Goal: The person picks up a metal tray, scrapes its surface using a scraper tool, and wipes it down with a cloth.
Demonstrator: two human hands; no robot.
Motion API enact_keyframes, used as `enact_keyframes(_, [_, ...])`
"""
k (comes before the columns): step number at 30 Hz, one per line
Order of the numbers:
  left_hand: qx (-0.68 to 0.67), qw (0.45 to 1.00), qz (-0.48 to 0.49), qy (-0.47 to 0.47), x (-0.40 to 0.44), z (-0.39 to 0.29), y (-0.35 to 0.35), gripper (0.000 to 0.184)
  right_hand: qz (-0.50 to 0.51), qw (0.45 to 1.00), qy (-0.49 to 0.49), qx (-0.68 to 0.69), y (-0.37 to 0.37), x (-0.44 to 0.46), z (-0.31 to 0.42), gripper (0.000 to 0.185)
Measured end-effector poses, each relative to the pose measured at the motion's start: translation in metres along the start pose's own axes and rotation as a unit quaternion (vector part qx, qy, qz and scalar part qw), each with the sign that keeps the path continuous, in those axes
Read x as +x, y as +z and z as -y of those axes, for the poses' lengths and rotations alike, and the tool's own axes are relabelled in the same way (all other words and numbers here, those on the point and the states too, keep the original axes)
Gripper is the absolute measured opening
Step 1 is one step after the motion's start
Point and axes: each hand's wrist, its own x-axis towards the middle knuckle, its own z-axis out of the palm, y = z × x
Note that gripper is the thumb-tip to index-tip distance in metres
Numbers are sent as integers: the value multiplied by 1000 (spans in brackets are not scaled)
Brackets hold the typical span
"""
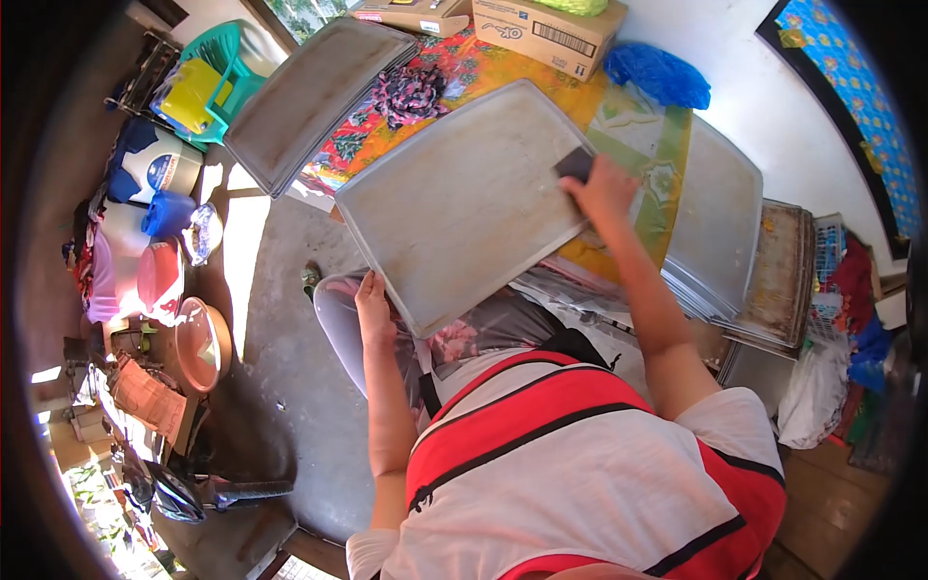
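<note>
One metal baking tray: left hand grips its left edge, right hand clasps a dark pad at its right side. Keep pad flat, pressure even.

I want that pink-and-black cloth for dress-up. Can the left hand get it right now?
Probably not: the left hand is holding the edge of a tray, and that tray lies between it and the cloth.

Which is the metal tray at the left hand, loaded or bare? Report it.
Bare: the metal tray shows its gray, brown-stained surface, with nothing on it but the dark block in the right hand.
</note>
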Motion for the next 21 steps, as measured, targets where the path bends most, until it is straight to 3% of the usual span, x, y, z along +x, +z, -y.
enact_keyframes(1, [-6, 1000, 1, 8, 1, 1, -2, 31, 2, 999, -50, 4, 3, -12, 11, 67])
enact_keyframes(4, [2, 1000, 6, 16, 4, 8, -9, 31, -80, 996, -33, 18, 20, -3, -8, 68])
enact_keyframes(7, [-12, 1000, 6, 12, 0, 7, -8, 31, -2, 989, 136, 49, 2, 26, -45, 67])
enact_keyframes(8, [-18, 1000, 3, 8, -2, 6, -7, 31, -18, 991, 127, 38, 2, 20, -38, 66])
enact_keyframes(11, [-34, 999, -36, -10, -1, 7, -2, 32, -31, 999, -36, 15, 11, -25, 16, 67])
enact_keyframes(14, [-46, 999, -16, -12, 1, 9, -6, 32, -2, 994, -77, 83, 9, -38, 29, 68])
enact_keyframes(17, [-39, 999, -3, -10, 4, 10, -11, 32, 10, 995, 97, 17, 0, 3, -15, 66])
enact_keyframes(20, [-37, 999, -11, 16, 9, 9, -11, 32, 76, 985, 148, 46, -9, -1, -10, 65])
enact_keyframes(21, [-40, 999, -16, 23, 11, 8, -8, 32, 76, 991, 99, 55, -9, -13, 6, 66])
